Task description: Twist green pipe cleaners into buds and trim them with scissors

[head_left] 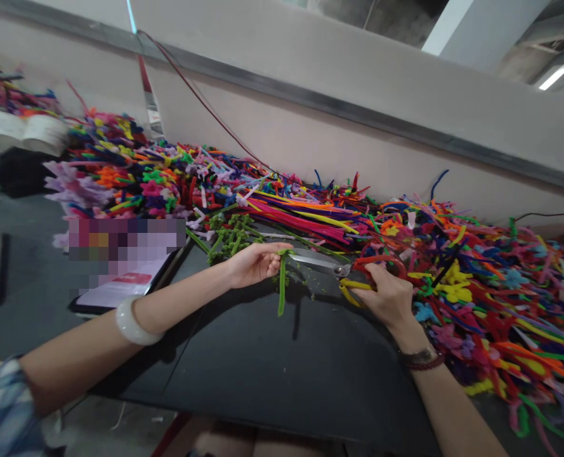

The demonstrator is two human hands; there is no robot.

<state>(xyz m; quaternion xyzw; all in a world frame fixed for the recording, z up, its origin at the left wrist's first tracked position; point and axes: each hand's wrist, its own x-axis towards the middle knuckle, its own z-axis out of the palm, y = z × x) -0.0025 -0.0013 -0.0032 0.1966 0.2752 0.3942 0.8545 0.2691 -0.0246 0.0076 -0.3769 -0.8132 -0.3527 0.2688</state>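
Note:
My left hand pinches a green pipe cleaner near its upper end, and the rest of it hangs down over the dark table. In my right hand is a pair of scissors with one red and one yellow handle. The blades point left and reach the pipe cleaner right beside my left fingertips. Whether the blades are parted there is too small to tell. Green fuzz bits lie on the table below. Just behind my left hand sits a small heap of bent green pipe cleaner pieces.
Heaps of colourful pipe cleaners line the back and right of the dark table. A tablet with a lit screen lies at left, near two white cups. A pale partition stands behind.

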